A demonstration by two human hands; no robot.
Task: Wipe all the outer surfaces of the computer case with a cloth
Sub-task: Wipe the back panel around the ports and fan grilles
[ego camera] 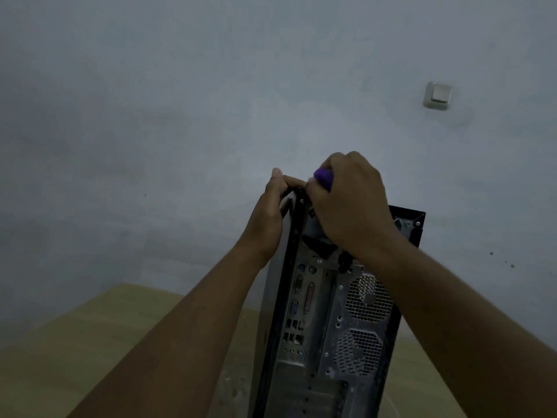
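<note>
The computer case (328, 321) stands on the table (90, 342), rear panel nearest. The left hand (266, 218) grips its top left corner, steadying it. The right hand (352, 203), curled round the purple cloth (323, 178), should press firmly and wipe downward.

Your case (328, 336) stands upright at the table (90, 342), its foot out of view. Its grey metal rear panel faces you, with ports down the left, two mesh fan grilles on the right and black edges. Your purple cloth (324, 178) is bunched in your right hand (352, 203) at the case's top rear edge.
</note>
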